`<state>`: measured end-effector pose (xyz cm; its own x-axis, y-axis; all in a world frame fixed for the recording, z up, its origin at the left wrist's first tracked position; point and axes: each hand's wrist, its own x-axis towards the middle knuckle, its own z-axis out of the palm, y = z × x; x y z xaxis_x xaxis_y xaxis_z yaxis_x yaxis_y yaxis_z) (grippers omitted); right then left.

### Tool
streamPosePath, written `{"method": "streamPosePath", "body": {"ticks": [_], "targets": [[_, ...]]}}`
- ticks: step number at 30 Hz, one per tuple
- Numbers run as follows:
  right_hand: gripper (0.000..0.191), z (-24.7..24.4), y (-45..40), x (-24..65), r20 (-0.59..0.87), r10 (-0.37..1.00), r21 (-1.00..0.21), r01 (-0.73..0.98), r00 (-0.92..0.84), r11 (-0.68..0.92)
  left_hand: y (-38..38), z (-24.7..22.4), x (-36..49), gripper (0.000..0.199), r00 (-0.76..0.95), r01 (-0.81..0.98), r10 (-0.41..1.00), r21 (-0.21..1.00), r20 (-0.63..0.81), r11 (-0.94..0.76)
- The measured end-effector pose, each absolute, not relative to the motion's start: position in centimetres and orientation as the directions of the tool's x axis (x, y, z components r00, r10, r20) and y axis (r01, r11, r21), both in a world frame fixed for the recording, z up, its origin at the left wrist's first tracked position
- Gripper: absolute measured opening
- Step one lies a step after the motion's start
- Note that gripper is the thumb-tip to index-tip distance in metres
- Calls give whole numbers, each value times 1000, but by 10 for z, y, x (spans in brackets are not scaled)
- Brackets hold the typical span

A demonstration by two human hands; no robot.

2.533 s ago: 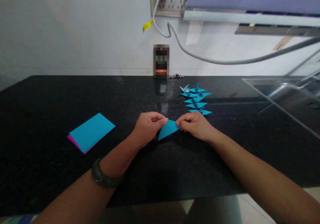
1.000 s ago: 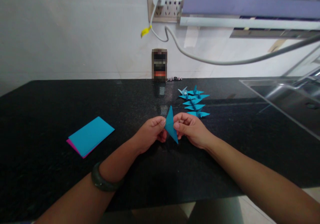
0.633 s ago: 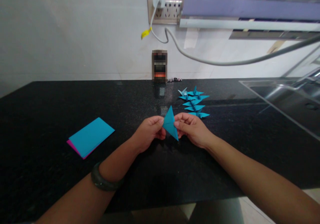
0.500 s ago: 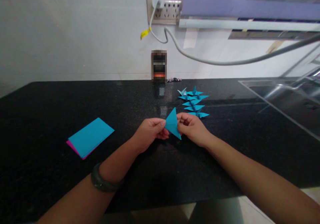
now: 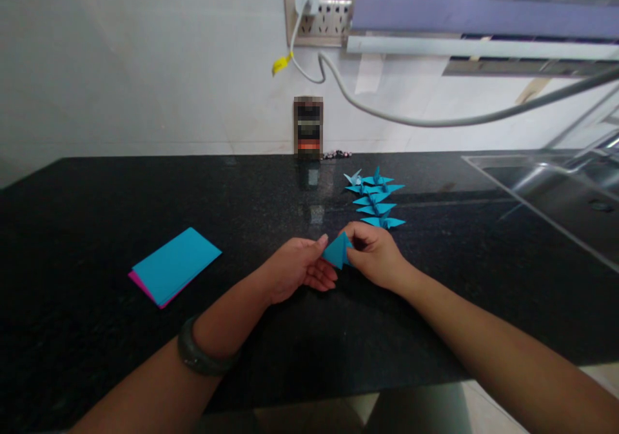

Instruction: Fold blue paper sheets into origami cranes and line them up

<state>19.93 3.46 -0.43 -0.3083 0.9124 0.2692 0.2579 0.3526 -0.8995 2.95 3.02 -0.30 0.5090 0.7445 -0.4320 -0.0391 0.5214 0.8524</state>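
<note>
"Over the dark countertop [image 5: 271, 195], where does the blue folded paper [image 5: 334, 253] lie?"

"Between the left hand [image 5: 294, 269] and the right hand [image 5: 374, 253]. The right thumb and fingers pinch its right side; a pointed corner faces left."

"And the left fingers?"

"Parted from the thumb, about that corner; whether they touch the paper cannot be told."

"What bounds the hands?"

"Just beyond the right hand, blue paper cranes [image 5: 376, 208] form a close group, with a paler crane [image 5: 356, 179] at its far left. A stack of blue sheets [image 5: 176, 263] lies well apart from the left hand, the edge of a pink sheet [image 5: 145, 289] showing beneath. Countertop extends between stack and hand, and again from both hands to the front edge."

"Farther out?"

"The back edge meets the wall [image 5: 169, 73], where a pixelated object [image 5: 308, 128] stands upright. At right, the rim of the sink [image 5: 536, 211] slants nearer, well apart from the right hand. A pale cable [image 5: 425, 122] curves above, higher than the cranes."
</note>
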Motion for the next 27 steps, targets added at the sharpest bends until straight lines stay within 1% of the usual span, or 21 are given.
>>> {"method": "streamPosePath", "body": {"ticks": [4, 8, 12, 14, 17, 19, 20, 22, 23, 25, 27], "targets": [[2, -7, 36, 199, 257, 925, -903, 272, -280, 333, 30, -6, 29, 47, 500, -54, 768, 871, -400, 489], [9, -9, 36, 200, 256, 919, -885, 309, -300, 348, 30, -5, 30, 43, 451, -21, 812, 905, -371, 425], [17, -6, 31, 199, 257, 908, -887, 293, -330, 358, 29, -2, 32, 40, 384, 60, 874, 952, -298, 298], [23, -2, 29, 197, 231, 912, -908, 260, -340, 328, 28, -1, 33, 39, 362, 121, 893, 963, -269, 241], [30, 0, 29, 194, 181, 934, -958, 158, -309, 238, 27, 1, 34, 38, 337, 199, 912, 965, -233, 173], [31, 1, 32, 193, 128, 961, -987, 67, -245, 148, 27, 2, 34, 40, 297, 246, 936, 962, -191, 119], [31, 0, 34, 193, 83, 976, -996, 18, -199, 88, 28, 2, 33, 41, 261, 270, 951, 959, -164, 91], [37, 0, 37, 192, -53, 988, -996, -69, -144, -63, 29, 1, 31, 41, 172, 326, 981, 945, -95, 34], [42, 0, 37, 192, -122, 981, -986, -95, -154, -137, 30, 0, 30, 40, 123, 357, 991, 934, -55, 7], [47, 1, 37, 193, -213, 947, -967, -87, -239, -239, 31, -1, 28, 39, 44, 409, 999, 912, 23, -39], [44, 2, 35, 192, -231, 913, -964, -47, -336, -261, 32, -2, 27, 38, 4, 415, 998, 908, 66, -62]]}}
